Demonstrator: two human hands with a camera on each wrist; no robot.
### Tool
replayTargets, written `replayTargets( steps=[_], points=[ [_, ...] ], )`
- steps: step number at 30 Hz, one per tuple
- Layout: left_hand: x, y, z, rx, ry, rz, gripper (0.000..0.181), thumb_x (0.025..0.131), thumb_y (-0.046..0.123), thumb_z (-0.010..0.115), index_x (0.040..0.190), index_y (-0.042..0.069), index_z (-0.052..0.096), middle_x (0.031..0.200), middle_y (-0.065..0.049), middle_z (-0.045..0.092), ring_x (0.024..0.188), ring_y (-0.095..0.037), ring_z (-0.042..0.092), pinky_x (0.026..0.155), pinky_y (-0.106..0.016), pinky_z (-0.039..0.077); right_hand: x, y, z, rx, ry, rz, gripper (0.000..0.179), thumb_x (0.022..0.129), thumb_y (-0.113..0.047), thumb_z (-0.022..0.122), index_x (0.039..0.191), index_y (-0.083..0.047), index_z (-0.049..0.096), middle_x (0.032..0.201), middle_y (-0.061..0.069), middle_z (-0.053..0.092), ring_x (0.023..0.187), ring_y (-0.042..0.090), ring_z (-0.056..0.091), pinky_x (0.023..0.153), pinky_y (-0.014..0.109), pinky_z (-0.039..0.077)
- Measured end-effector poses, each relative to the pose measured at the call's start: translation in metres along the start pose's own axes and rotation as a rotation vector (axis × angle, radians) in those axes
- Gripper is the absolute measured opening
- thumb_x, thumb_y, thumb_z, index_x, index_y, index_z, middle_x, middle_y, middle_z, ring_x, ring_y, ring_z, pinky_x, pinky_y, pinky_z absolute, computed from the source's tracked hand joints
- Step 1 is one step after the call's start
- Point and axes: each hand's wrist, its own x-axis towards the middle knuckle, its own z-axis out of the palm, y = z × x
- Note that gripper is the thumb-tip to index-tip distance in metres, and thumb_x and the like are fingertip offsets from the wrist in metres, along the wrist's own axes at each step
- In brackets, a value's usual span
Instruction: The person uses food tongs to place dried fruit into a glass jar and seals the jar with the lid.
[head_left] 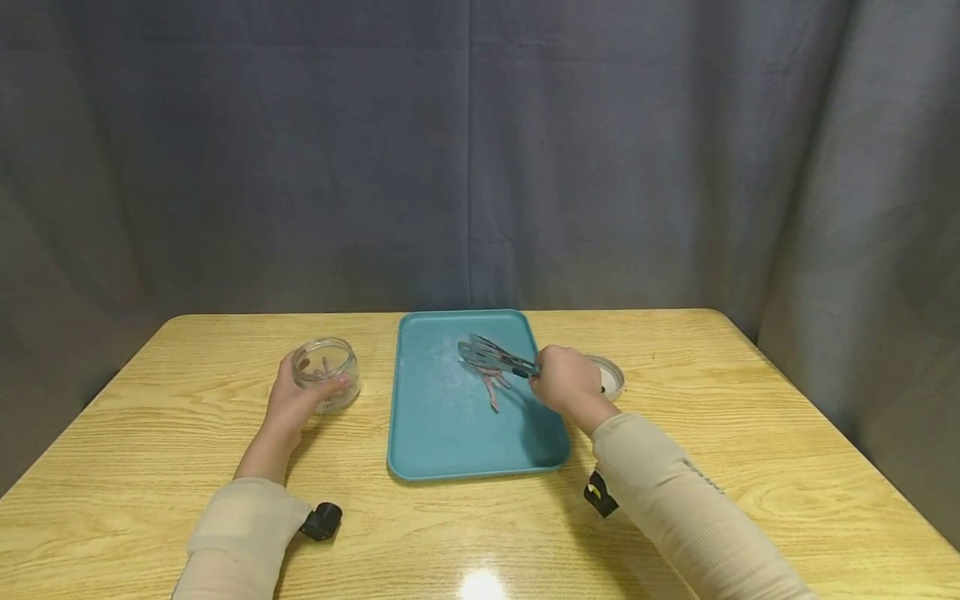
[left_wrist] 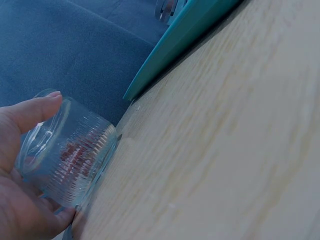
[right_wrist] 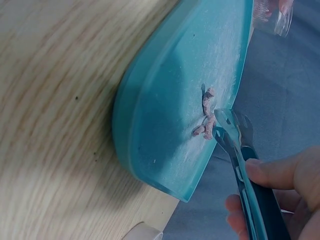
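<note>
On the left, my left hand [head_left: 291, 402] is wrapped around a clear glass jar [head_left: 347, 393], thumb at its rim. Through the ribbed glass [left_wrist: 92, 155] some reddish pieces show inside. My right hand [head_left: 566, 379] grips metal tongs [head_left: 501, 358] with dark handles, reaching over the teal tray [head_left: 450, 446] from its right side. A few thin, pinkish-brown, powder-dusted strips [right_wrist: 207, 117] lie on the tray, right at the tong tips. In the right wrist view the tips stand slightly apart beside the strips.
White powder dusts the middle of the tray. A round, pale-centred lid [head_left: 613, 382] lies on the wooden table [head_left: 465, 525] just beyond my right hand. Black devices [head_left: 322, 522] sit at both sleeves. A grey curtain [head_left: 465, 158] hangs behind the table.
</note>
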Motion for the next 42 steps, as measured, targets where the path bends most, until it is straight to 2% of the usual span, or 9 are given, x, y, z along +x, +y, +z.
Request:
replayTargets(
  steps=[10, 17, 23, 42],
  points=[
    [-0.001, -0.001, 0.000, -0.004, 0.004, -0.005, 0.099, 0.072, 0.034, 0.069, 0.139, 0.014, -0.001, 0.141, -0.016, 0.006, 0.123, -0.041, 0.012, 0.094, -0.056, 0.015, 0.000, -0.003, -0.002, -0.029, 0.001, -0.031, 0.013, 0.076, -0.015, 0.058, 0.063, -0.013, 0.056, 0.059, 0.001, 0.050, 0.052, 0.017, 0.044, 0.038, 0.029, 0.030],
    [0.000, -0.001, 0.000, -0.002, 0.010, 0.004, 0.099, 0.071, 0.034, 0.070, 0.139, 0.014, 0.000, 0.141, -0.016, 0.006, 0.123, -0.041, 0.012, 0.094, -0.056, 0.016, 0.002, -0.007, -0.004, -0.042, -0.029, -0.029, 0.015, 0.073, -0.012, 0.057, 0.059, -0.012, 0.054, 0.058, 0.002, 0.050, 0.051, 0.017, 0.043, 0.037, 0.030, 0.031],
    [0.000, -0.001, 0.000, -0.002, 0.008, -0.001, 0.099, 0.072, 0.034, 0.069, 0.139, 0.014, -0.001, 0.141, -0.016, 0.006, 0.123, -0.041, 0.012, 0.093, -0.056, 0.015, 0.003, -0.008, -0.005, -0.046, -0.048, -0.048, 0.016, 0.074, -0.009, 0.055, 0.058, -0.012, 0.054, 0.058, 0.002, 0.051, 0.051, 0.017, 0.044, 0.037, 0.030, 0.032],
    [-0.001, 0.000, -0.001, 0.003, 0.010, -0.001, 0.098, 0.072, 0.034, 0.069, 0.139, 0.013, 0.000, 0.140, -0.017, 0.007, 0.123, -0.040, 0.013, 0.094, -0.054, 0.017, 0.000, -0.008, -0.011, -0.040, -0.019, -0.082, 0.014, 0.073, -0.007, 0.054, 0.060, -0.013, 0.057, 0.057, 0.001, 0.050, 0.051, 0.016, 0.042, 0.039, 0.028, 0.030]
  ],
)
